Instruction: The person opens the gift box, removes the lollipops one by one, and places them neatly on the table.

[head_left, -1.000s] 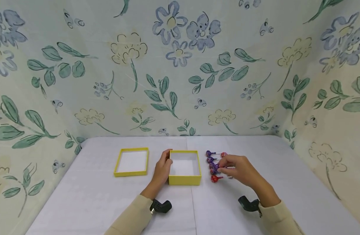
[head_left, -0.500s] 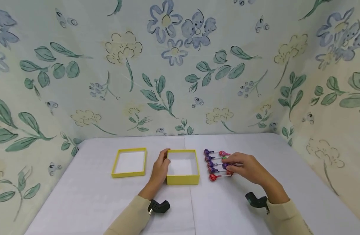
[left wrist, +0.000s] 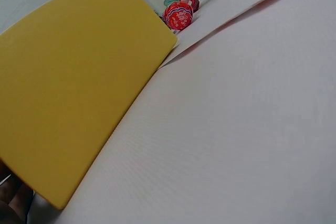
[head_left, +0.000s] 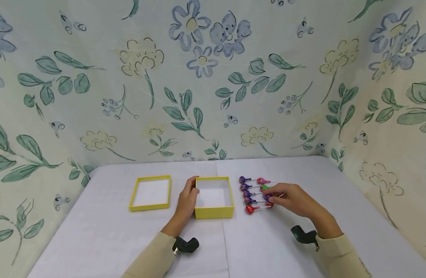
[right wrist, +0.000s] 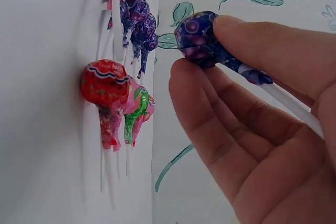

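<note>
My left hand (head_left: 187,198) grips the left wall of an open yellow box (head_left: 214,212), with the thumb at its rim and the other fingers along the outside. In the left wrist view the yellow side of the box fills much of the frame. My right hand (head_left: 291,199) pinches a purple-wrapped lollipop (right wrist: 197,40) between thumb and fingers, its white stick running back under the palm. Beneath and beside it, lollipops lie in two columns, including a red lollipop (head_left: 250,209), a pink lollipop (head_left: 262,180) and a green lollipop (right wrist: 137,106). The hand partly hides the right column.
A shallow yellow-rimmed lid (head_left: 150,208), white inside, lies left of the box. A white cloth (head_left: 94,231) covers the table, with a fold line down the middle. Floral fabric (head_left: 206,96) rises behind and at both sides.
My right hand has moved right, from the left lollipop column to the right one, uncovering the left column. My left hand stays at the box. The head view has shifted slightly.
</note>
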`<action>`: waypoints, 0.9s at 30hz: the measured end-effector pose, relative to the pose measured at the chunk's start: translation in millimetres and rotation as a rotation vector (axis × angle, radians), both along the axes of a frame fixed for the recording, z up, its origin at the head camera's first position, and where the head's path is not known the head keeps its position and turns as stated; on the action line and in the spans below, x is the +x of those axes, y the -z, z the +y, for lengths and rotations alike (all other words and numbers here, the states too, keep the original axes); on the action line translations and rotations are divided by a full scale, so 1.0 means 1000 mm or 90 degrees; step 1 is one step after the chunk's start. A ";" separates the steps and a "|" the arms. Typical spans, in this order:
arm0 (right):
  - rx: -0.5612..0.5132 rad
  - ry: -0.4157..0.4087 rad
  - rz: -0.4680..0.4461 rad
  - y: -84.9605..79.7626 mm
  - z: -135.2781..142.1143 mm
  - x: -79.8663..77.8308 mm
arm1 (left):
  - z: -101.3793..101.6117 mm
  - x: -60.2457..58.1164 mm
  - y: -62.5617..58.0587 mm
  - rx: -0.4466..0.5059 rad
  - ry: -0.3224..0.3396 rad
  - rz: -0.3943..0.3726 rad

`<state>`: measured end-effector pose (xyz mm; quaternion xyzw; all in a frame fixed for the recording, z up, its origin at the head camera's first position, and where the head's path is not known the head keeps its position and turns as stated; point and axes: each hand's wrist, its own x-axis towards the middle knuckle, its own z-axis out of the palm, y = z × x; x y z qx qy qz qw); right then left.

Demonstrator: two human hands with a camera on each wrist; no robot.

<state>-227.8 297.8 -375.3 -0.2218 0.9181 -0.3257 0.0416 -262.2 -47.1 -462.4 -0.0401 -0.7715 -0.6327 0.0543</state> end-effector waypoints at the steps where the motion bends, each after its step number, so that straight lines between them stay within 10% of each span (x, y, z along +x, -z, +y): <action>1: -0.005 -0.005 -0.002 0.001 0.001 0.000 | 0.000 0.000 0.000 0.000 0.001 0.001; 27: 0.056 -0.068 -0.016 0.007 0.002 -0.003 | -0.001 0.001 -0.002 0.007 0.007 -0.007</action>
